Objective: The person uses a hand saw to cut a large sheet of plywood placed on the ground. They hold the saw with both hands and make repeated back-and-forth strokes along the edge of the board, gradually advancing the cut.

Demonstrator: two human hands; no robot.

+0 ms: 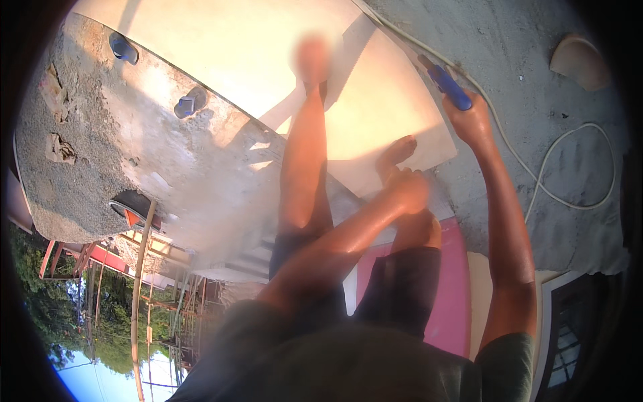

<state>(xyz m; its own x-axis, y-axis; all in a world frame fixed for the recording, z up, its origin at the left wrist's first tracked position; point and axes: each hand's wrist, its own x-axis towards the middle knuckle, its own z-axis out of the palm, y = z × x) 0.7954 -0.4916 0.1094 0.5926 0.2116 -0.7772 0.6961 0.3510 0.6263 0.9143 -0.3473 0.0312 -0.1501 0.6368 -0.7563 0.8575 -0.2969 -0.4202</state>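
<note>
My right hand [471, 120] is wrapped round the blue grip of a hand tool [453, 88]. Its darker, narrow end points up and left, over the edge of a large pale board [395, 87]. I cannot make out what kind of tool it is. Across my body, my left hand [410, 191] is closed in front of my right shin, close to my right foot [396, 157]. Whatever it may hold is hidden. My left leg [305, 161] stretches out over the board, which lies partly in bright sun and partly in shadow.
A pale cord [499, 124] runs along the board's right edge and loops on the grey cement floor [536, 94]. A curved tan piece [581, 63] lies at the far right. Two sandals [190, 102] rest on rough ground at left. A pink surface [449, 288] is beside my right leg.
</note>
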